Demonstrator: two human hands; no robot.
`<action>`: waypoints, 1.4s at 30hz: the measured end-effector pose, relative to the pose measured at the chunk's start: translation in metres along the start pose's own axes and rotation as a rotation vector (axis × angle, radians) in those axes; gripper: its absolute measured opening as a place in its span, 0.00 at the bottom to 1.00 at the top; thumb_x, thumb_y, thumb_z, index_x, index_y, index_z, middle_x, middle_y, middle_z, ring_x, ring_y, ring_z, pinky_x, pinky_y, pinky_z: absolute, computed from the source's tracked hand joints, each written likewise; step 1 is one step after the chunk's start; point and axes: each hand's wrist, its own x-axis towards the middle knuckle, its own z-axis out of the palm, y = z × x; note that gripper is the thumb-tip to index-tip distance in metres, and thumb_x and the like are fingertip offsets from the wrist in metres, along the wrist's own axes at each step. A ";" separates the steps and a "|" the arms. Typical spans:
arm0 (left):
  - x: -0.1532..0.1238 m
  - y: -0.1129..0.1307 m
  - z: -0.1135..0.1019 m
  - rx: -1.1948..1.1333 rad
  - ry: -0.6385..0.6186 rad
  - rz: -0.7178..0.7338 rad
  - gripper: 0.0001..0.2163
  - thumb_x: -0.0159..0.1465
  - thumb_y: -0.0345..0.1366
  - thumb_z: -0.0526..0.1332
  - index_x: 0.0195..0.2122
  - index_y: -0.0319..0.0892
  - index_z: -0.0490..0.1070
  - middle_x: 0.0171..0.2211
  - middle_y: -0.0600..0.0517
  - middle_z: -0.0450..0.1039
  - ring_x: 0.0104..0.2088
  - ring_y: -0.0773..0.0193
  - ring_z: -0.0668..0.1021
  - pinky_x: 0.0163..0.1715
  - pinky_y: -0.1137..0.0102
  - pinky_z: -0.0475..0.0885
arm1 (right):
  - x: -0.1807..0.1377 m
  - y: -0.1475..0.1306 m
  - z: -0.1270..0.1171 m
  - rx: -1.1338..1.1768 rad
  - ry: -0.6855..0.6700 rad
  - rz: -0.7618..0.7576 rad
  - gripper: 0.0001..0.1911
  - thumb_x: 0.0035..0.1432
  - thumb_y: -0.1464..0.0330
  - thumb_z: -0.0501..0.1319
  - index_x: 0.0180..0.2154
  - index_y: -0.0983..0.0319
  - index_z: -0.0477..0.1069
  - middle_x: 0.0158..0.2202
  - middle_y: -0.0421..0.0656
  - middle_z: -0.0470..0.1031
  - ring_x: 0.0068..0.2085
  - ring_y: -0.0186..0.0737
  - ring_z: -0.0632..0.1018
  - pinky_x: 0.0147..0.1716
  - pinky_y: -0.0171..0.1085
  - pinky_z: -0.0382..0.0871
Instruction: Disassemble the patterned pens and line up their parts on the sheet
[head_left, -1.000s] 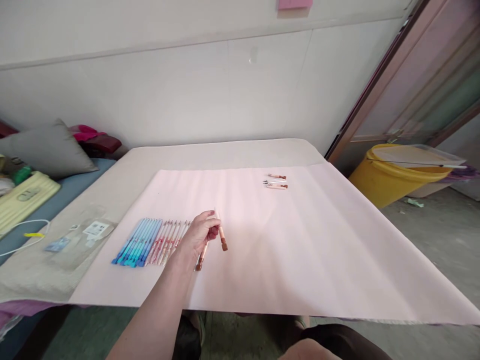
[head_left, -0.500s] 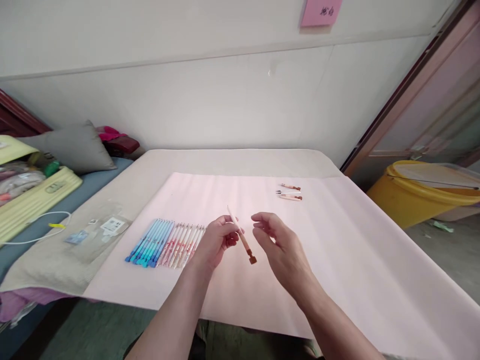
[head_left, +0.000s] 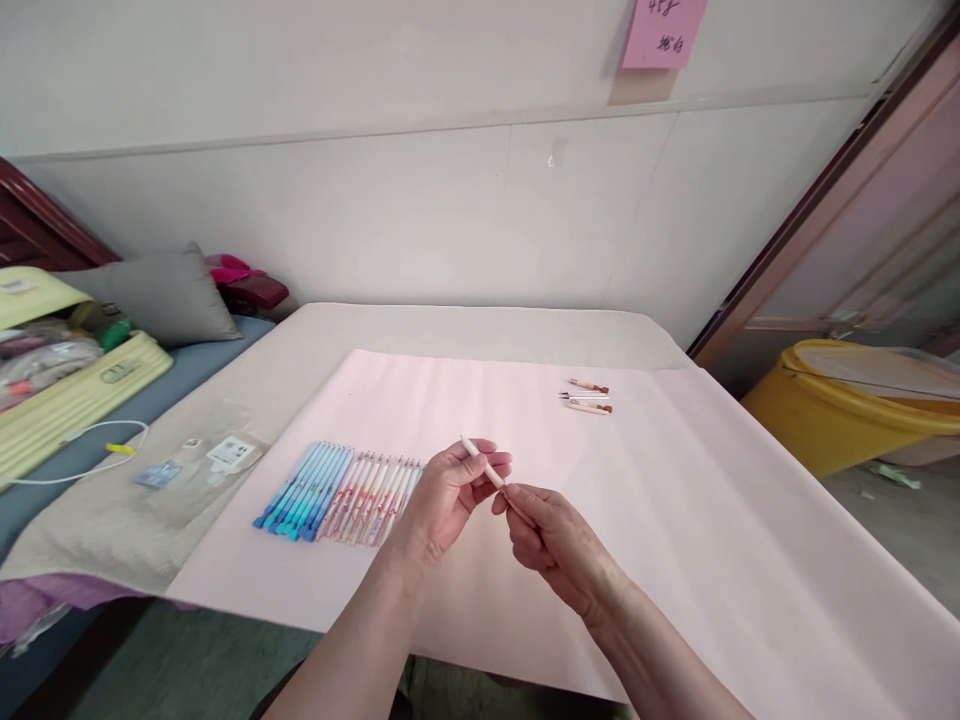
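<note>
A pale pen (head_left: 481, 461) is held above the pink sheet, its tip pointing up and away to the left. My left hand (head_left: 451, 500) grips its front part between thumb and fingers. My right hand (head_left: 551, 535) is closed round the rear end, hiding the brown end piece. To the left of my hands lies a row of blue pens (head_left: 304, 492), and beside it a row of red-and-white pens (head_left: 367, 498), partly covered by my left hand. Farther off on the right are brown-ended pen parts (head_left: 589, 408) and thin refills (head_left: 583, 396).
The pink sheet (head_left: 660, 540) covers most of the table. A clear plastic bag (head_left: 217, 465) with labels lies on the cream cloth at left. Beyond it are a yellow case (head_left: 97, 375) and a grey pillow (head_left: 169, 300). A yellow bin (head_left: 810, 420) stands at right.
My right hand has moved in from the right and closed on the pen's rear end. My left hand still holds the pen. The camera view has shifted slightly.
</note>
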 end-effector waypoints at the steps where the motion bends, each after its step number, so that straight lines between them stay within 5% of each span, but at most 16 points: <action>1: 0.000 -0.002 0.000 0.017 0.025 0.016 0.09 0.54 0.35 0.64 0.36 0.37 0.71 0.35 0.43 0.75 0.37 0.59 0.76 0.37 0.65 0.69 | 0.001 0.002 0.001 -0.102 0.053 -0.045 0.16 0.59 0.57 0.50 0.27 0.61 0.64 0.14 0.31 0.49 0.17 0.27 0.49 0.17 0.32 0.43; 6: 0.000 -0.009 0.002 0.150 0.220 0.049 0.10 0.52 0.39 0.66 0.27 0.38 0.70 0.28 0.47 0.75 0.33 0.63 0.76 0.37 0.67 0.69 | 0.003 0.013 0.005 -0.821 0.390 -0.343 0.16 0.58 0.59 0.51 0.23 0.61 0.60 0.16 0.35 0.54 0.20 0.29 0.52 0.21 0.33 0.45; 11: 0.000 -0.006 0.004 -0.031 0.088 -0.010 0.11 0.53 0.36 0.65 0.37 0.38 0.72 0.37 0.43 0.75 0.40 0.60 0.76 0.43 0.65 0.68 | 0.005 0.011 -0.002 -0.805 0.346 -0.315 0.18 0.60 0.58 0.48 0.22 0.60 0.57 0.18 0.35 0.54 0.21 0.31 0.56 0.20 0.31 0.49; 16: -0.001 -0.007 0.001 0.199 0.238 0.029 0.10 0.52 0.40 0.66 0.26 0.38 0.69 0.29 0.47 0.75 0.32 0.63 0.76 0.36 0.68 0.69 | 0.004 0.012 -0.005 -1.051 0.405 -0.372 0.16 0.60 0.59 0.47 0.24 0.59 0.58 0.16 0.34 0.55 0.19 0.30 0.53 0.21 0.32 0.46; 18: -0.001 -0.007 0.001 0.150 0.205 0.024 0.10 0.53 0.40 0.65 0.29 0.39 0.70 0.33 0.46 0.75 0.34 0.63 0.76 0.37 0.68 0.69 | 0.004 0.013 -0.004 -1.120 0.429 -0.373 0.15 0.61 0.60 0.47 0.25 0.59 0.59 0.15 0.35 0.56 0.18 0.31 0.53 0.21 0.33 0.44; 21: -0.001 -0.005 0.001 0.070 0.128 0.017 0.10 0.53 0.37 0.64 0.36 0.40 0.71 0.38 0.45 0.75 0.39 0.61 0.76 0.40 0.67 0.69 | 0.004 0.013 -0.004 -1.137 0.414 -0.373 0.16 0.61 0.60 0.46 0.24 0.59 0.59 0.15 0.35 0.57 0.18 0.31 0.55 0.21 0.33 0.44; 25: -0.001 -0.003 0.002 0.237 0.248 0.026 0.10 0.53 0.40 0.65 0.27 0.39 0.69 0.30 0.48 0.75 0.31 0.65 0.76 0.34 0.71 0.69 | 0.003 0.010 -0.003 -1.213 0.390 -0.370 0.15 0.61 0.61 0.46 0.25 0.59 0.61 0.16 0.36 0.61 0.17 0.32 0.57 0.21 0.34 0.44; 29: 0.000 -0.001 -0.001 0.121 0.168 0.013 0.10 0.53 0.38 0.65 0.35 0.40 0.71 0.37 0.46 0.75 0.38 0.62 0.76 0.37 0.70 0.69 | 0.001 0.007 -0.004 -1.235 0.396 -0.339 0.15 0.61 0.61 0.47 0.26 0.58 0.62 0.16 0.37 0.63 0.17 0.33 0.60 0.21 0.34 0.44; 33: 0.003 -0.002 -0.008 0.270 0.297 0.038 0.12 0.51 0.41 0.66 0.24 0.39 0.68 0.25 0.50 0.73 0.27 0.69 0.74 0.27 0.75 0.67 | 0.000 0.006 -0.006 -1.227 0.373 -0.349 0.15 0.61 0.61 0.47 0.25 0.58 0.62 0.16 0.37 0.63 0.17 0.33 0.59 0.21 0.34 0.44; 38: 0.007 -0.005 -0.013 0.122 0.281 -0.034 0.10 0.50 0.39 0.67 0.26 0.39 0.68 0.32 0.49 0.74 0.30 0.70 0.75 0.27 0.77 0.69 | 0.001 0.006 -0.008 -1.161 0.362 -0.306 0.14 0.60 0.61 0.48 0.25 0.58 0.60 0.16 0.36 0.58 0.18 0.32 0.56 0.21 0.34 0.45; 42: 0.012 -0.005 -0.018 0.005 0.426 -0.038 0.09 0.51 0.35 0.67 0.27 0.38 0.68 0.29 0.48 0.74 0.25 0.71 0.74 0.22 0.78 0.69 | 0.000 0.000 -0.011 -0.994 0.332 -0.265 0.16 0.59 0.59 0.50 0.22 0.58 0.57 0.16 0.35 0.55 0.19 0.32 0.55 0.21 0.33 0.47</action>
